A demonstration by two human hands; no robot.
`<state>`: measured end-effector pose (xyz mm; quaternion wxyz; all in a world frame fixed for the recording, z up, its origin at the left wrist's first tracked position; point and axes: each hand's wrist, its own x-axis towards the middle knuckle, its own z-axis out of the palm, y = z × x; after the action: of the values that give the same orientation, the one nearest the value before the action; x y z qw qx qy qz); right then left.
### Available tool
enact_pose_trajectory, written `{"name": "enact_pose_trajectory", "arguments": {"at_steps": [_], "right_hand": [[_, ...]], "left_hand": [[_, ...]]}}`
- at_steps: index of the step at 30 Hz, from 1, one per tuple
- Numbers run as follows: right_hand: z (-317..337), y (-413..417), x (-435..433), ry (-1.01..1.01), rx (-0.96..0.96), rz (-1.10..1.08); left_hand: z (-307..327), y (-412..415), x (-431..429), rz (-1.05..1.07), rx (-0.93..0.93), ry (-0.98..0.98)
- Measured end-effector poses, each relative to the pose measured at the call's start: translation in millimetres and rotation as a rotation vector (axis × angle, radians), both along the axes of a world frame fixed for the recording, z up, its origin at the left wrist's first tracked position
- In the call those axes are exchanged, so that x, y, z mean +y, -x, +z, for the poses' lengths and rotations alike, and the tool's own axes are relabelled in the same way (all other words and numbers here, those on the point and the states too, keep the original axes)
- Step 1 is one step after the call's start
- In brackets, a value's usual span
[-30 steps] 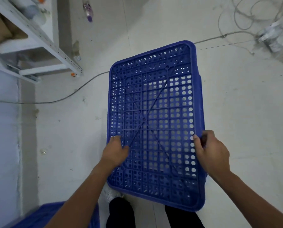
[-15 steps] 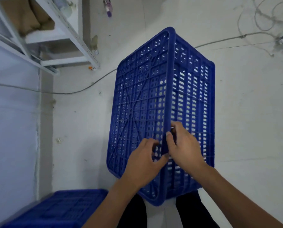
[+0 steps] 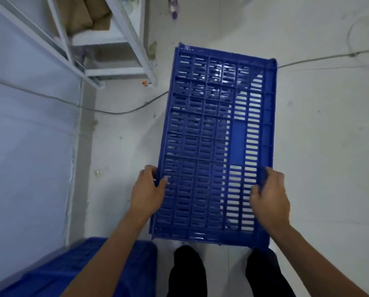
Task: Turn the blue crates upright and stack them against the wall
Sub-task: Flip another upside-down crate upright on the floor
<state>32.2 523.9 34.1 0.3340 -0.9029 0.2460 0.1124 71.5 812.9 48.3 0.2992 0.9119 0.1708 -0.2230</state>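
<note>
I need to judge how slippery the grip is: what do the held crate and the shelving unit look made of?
Held crate: looks like moulded blue plastic, fairly glossy; the slotted ribs catch bright highlights. Left hand and right hand grip its side edges. Shelving unit: probably white-painted metal, judging by its thin angled rails; matte.

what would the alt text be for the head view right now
Seen from above, a person's left hand and right hand grip opposite edges of a blue slotted crate held over a pale floor. Another blue crate sits lower left by the wall.
</note>
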Motion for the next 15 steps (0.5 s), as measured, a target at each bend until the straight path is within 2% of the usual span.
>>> {"name": "enact_pose_trajectory", "arguments": {"at_steps": [5, 8, 11, 15], "right_hand": [[-16.3, 10.3, -0.2, 0.030, 0.077, -0.001], [-23.8, 6.8, 6.3, -0.142, 0.219, -0.063], [-29.5, 1.3, 8.0, -0.331, 0.399, -0.233], [-28.0, -6.4, 4.1, -0.565, 0.411, -0.391]], "left_hand": [[-28.5, -0.8, 35.1, 0.072, 0.110, -0.008], [-40.2, 7.1, 38.1, 0.110, 0.140, -0.007], [-46.8, 15.1, 35.3, 0.137, 0.127, 0.007], [-48.5, 17.9, 33.5, 0.136, 0.109, 0.006]]}}
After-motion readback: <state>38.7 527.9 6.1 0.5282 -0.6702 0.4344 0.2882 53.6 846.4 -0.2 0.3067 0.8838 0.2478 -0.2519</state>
